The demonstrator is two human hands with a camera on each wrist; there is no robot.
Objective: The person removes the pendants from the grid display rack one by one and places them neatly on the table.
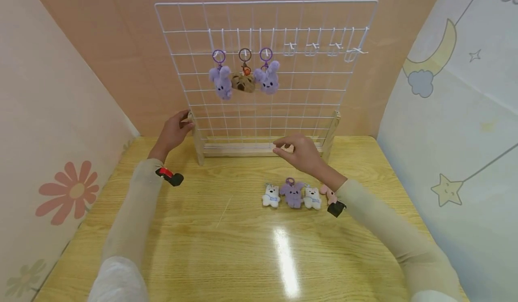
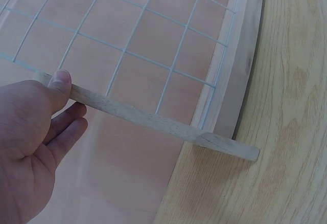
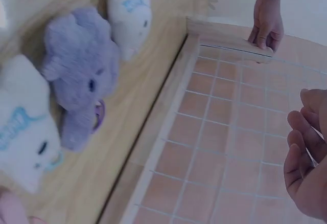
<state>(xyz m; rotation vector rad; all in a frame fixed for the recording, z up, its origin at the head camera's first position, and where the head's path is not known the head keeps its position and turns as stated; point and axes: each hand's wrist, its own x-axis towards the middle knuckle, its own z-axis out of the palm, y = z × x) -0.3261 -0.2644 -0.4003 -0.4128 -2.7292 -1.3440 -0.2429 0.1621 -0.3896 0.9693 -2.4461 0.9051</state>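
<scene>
My left hand (image 1: 175,130) pinches the top of the left wooden post (image 2: 133,112) of a white wire grid rack (image 1: 259,105), thumb on one side and fingers on the other in the left wrist view. In front of the grid's lower part hovers my right hand (image 1: 301,152), fingers loosely bent, with nothing visible between them. Below it on the table lie a white bear plush keychain (image 1: 271,197), a purple bunny plush keychain (image 3: 82,60), a second white bear (image 1: 312,198) and a pink plush (image 1: 328,194) partly hidden by my right wrist.
On the grid's left hooks hang a purple bunny (image 1: 221,83), a brown bear (image 1: 243,82) and another purple bunny (image 1: 269,80). Several white hooks (image 1: 312,45) without keychains continue rightward. Patterned walls (image 1: 465,113) flank the wooden table (image 1: 194,239).
</scene>
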